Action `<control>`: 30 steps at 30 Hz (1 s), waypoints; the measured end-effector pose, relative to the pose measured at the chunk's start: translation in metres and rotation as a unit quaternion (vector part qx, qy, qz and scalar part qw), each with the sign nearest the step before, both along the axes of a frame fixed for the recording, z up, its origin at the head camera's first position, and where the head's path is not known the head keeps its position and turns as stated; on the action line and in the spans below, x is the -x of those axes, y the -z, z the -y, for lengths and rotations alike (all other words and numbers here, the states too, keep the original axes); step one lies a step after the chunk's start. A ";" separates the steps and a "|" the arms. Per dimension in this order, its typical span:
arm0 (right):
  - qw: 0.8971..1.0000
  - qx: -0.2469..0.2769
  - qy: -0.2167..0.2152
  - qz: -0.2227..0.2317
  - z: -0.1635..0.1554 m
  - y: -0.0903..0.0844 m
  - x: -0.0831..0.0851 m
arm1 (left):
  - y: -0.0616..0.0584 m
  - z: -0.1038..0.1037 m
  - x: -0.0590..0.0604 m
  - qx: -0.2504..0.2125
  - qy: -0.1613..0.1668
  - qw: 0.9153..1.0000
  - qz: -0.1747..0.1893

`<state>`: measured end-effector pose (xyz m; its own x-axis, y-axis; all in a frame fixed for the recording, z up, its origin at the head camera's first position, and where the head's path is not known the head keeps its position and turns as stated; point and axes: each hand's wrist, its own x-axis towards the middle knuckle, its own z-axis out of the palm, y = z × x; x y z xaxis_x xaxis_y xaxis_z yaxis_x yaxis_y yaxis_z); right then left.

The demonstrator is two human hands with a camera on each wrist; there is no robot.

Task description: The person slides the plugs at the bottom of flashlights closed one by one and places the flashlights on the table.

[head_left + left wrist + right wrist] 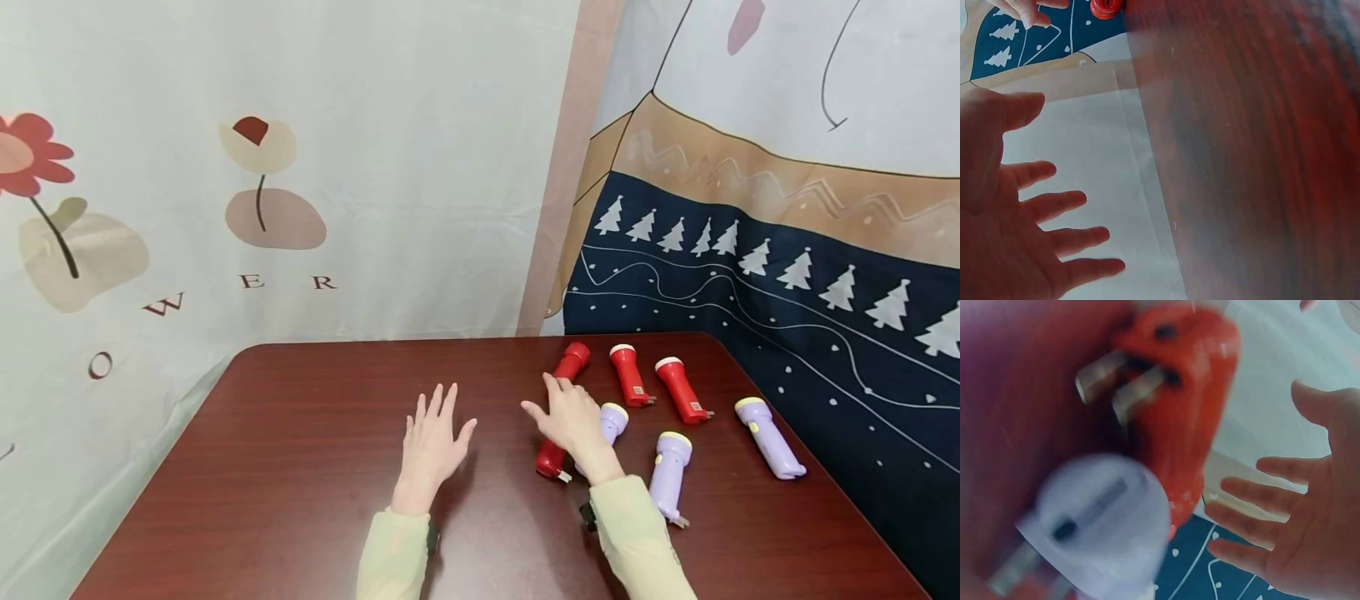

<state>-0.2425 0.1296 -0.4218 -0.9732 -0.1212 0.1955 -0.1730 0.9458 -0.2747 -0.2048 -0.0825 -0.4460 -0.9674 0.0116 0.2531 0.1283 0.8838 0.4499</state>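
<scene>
My left hand [431,446] is over the left-middle of the table with its fingers spread and nothing in them. In the left wrist view, the left hand [1016,206] has its palm bare. My right hand [573,421], also with straight fingers, overlaps a red flashlight [551,458] with plug prongs and a lilac flashlight [613,421], hiding part of both. Just beyond its fingertips shows another red flashlight end [574,358]. In the right wrist view, the right hand [1310,506] is apart from a red flashlight [1191,400] and a blurred lilac flashlight [1110,519].
Two more red flashlights [628,373] [681,390] lie toward the back right of the brown table [300,467]. A lilac flashlight [670,475] lies beside the right forearm, another lilac flashlight [771,437] near the right edge. Printed curtains [420,167] hang behind.
</scene>
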 end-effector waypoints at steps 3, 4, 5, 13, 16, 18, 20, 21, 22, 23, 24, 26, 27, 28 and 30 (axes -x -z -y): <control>1.000 -0.006 0.015 0.018 -0.008 -0.009 0.014 | 0.002 0.001 0.000 0.003 -0.002 0.999 -0.036; 0.999 -0.007 0.020 0.027 -0.012 -0.012 0.020 | 0.002 0.001 0.000 0.003 -0.003 0.999 -0.050; 0.999 -0.006 0.023 0.036 -0.015 -0.015 0.026 | 0.003 0.001 0.000 0.003 -0.004 0.998 -0.062; 0.992 0.045 0.046 0.113 -0.034 -0.021 0.070 | 0.004 0.000 -0.001 0.001 -0.010 0.993 -0.114; 0.987 0.053 0.066 0.138 -0.038 -0.017 0.078 | 0.002 -0.001 -0.002 0.001 -0.009 0.993 -0.121; 0.982 0.063 0.082 0.156 -0.039 -0.014 0.081 | 0.002 0.000 -0.003 0.003 -0.007 0.992 -0.123; 0.977 0.080 0.097 0.171 -0.039 -0.010 0.083 | 0.002 0.000 -0.003 0.005 -0.006 0.992 -0.124; 0.974 0.092 0.105 0.179 -0.039 -0.008 0.084 | 0.003 0.000 -0.003 0.006 -0.005 0.992 -0.124; 0.971 0.103 0.113 0.186 -0.039 -0.006 0.085 | 0.003 0.001 -0.003 0.008 -0.005 0.992 -0.124; 0.967 0.115 0.120 0.192 -0.040 -0.004 0.086 | 0.003 0.001 -0.003 0.009 -0.005 0.992 -0.124; 0.964 0.126 0.125 0.195 -0.040 -0.002 0.087 | 0.004 0.001 -0.003 0.010 -0.005 0.992 -0.125; 0.956 0.156 0.136 0.206 -0.041 0.002 0.089 | 0.004 0.001 -0.004 0.012 -0.005 0.992 -0.127; 0.952 0.173 0.140 0.209 -0.042 0.003 0.090 | 0.004 0.001 -0.004 0.014 -0.005 0.992 -0.128; 0.948 0.189 0.142 0.212 -0.042 0.005 0.092 | 0.004 0.001 -0.004 0.015 -0.005 0.992 -0.129; 0.938 0.224 0.149 0.221 -0.041 0.007 0.094 | 0.004 0.001 -0.004 0.018 -0.004 0.991 -0.131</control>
<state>-0.3369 0.1709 -0.4287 -0.9490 0.1665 -0.2676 0.3041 0.7067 -0.6388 -0.2005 -0.0835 -0.4502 -0.8689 0.0170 0.4946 0.2286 0.9002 0.3706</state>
